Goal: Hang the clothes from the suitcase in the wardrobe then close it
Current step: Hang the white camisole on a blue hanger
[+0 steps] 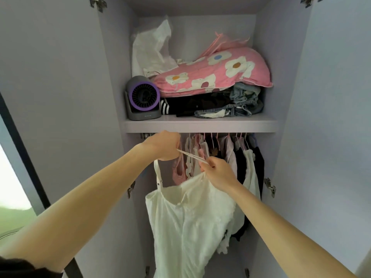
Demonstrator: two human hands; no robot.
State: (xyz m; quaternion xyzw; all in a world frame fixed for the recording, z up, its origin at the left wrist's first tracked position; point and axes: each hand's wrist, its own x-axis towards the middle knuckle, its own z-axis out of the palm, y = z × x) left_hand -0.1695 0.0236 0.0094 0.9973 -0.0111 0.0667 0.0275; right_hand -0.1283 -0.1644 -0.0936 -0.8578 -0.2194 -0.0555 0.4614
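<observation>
**Hanging the white dress [186, 227], doors not yet closed**

Left grip [165, 145] is curled round one end of the strap [192, 156], just under the shelf [200, 125]. Right grip [217, 170] pinches the other end at the dress top. Other clothes [230, 149] already hang inside. The wardrobe [291, 97] stands open, and the suitcase is out of view.

- No legible text, brand, number or sign anywhere in view.
- Row of small pale marks on base of grey-and-purple fan heater [143, 98], standing on wardrobe shelf [200, 126]: too small and blurred to read.
</observation>
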